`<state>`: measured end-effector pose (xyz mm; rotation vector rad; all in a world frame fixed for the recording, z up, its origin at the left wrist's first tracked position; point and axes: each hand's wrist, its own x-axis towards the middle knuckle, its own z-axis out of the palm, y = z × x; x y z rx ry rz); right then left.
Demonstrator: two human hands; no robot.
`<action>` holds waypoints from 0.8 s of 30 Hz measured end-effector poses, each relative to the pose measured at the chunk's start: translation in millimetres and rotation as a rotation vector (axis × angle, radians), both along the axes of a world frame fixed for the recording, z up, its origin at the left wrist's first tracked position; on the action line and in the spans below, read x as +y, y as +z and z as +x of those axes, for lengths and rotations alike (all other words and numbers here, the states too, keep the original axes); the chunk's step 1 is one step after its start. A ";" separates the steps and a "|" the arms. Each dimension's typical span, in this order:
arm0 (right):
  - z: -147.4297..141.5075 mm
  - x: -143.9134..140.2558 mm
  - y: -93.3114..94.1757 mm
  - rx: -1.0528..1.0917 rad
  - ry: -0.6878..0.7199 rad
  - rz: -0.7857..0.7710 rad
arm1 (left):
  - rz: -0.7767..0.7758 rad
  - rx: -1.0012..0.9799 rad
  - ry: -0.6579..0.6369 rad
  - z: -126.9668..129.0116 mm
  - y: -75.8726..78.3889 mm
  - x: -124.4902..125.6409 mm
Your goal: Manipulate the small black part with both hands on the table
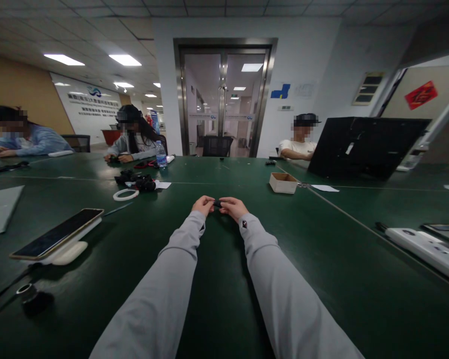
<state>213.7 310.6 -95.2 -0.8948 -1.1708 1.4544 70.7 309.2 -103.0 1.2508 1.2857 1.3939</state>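
Both my arms reach forward in grey sleeves over the dark green table. Between my hands is a small black object, too small to tell its kind. The fingers of my left hand pinch its left end. From the other side, my right hand grips its right end with thumb and fingers. My fingers cover much of the object, and the hands are only a short gap apart, just above or resting on the tabletop; I cannot tell which.
A small open box stands ahead to the right, near a large black monitor. Leftward lie a white ring, black gear, a water bottle and a phone. A white power strip lies right. Several people sit across.
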 end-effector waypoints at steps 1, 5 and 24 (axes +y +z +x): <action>-0.2 0.4 -0.2 0.004 -0.006 -0.004 | -0.013 -0.018 -0.010 0.0 0.3 0.4; -0.5 1.3 -0.3 0.032 -0.025 -0.016 | -0.020 -0.083 -0.040 1.5 1.0 1.1; 1.5 -2.4 1.4 0.041 -0.022 0.005 | -0.003 -0.096 -0.033 -1.7 6.7 -9.8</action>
